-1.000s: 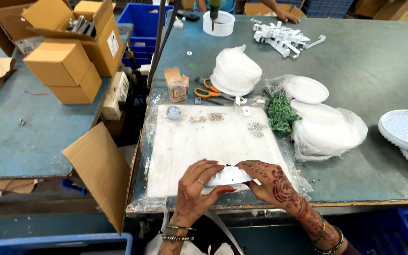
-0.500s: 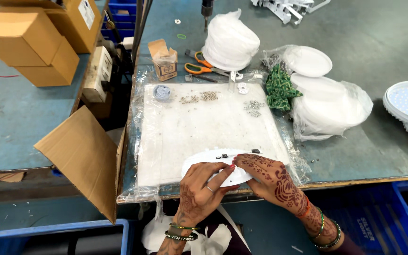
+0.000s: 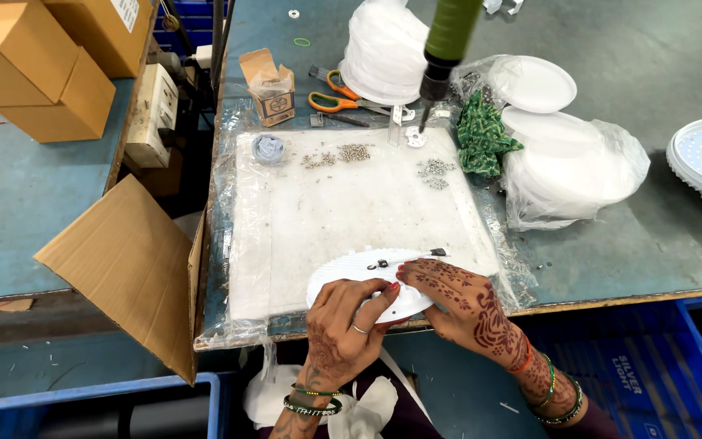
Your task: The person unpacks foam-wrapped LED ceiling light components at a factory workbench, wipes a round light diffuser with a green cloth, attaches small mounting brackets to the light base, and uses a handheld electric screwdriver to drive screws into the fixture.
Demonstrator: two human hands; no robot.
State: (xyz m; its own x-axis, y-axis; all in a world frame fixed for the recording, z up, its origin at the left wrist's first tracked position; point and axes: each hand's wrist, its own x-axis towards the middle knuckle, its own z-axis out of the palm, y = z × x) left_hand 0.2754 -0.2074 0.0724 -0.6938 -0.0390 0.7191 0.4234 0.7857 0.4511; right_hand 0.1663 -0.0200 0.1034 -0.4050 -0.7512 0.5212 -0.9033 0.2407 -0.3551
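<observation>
A round white plastic disc (image 3: 355, 271) with small dark clips on its top lies at the near edge of a white work mat (image 3: 343, 203). My left hand (image 3: 343, 325) grips the disc's near rim from below. My right hand (image 3: 457, 301) rests on the disc's right side, fingers curled over it. Small piles of metal screws (image 3: 349, 153) lie at the far end of the mat. A green hanging screwdriver (image 3: 444, 49) dangles above the mat's far right corner.
Stacks of white discs in plastic bags (image 3: 570, 162) and a green cloth (image 3: 481, 138) lie to the right. Orange scissors (image 3: 339, 97) and a small cardboard box (image 3: 270, 85) sit behind the mat. Larger cartons (image 3: 34, 73) stand left, a blue crate (image 3: 652, 366) lower right.
The view has tilted down and closer. Both hands stay on the white disc at the table's near edge, having shifted it slightly. The hanging screwdriver has come into view.
</observation>
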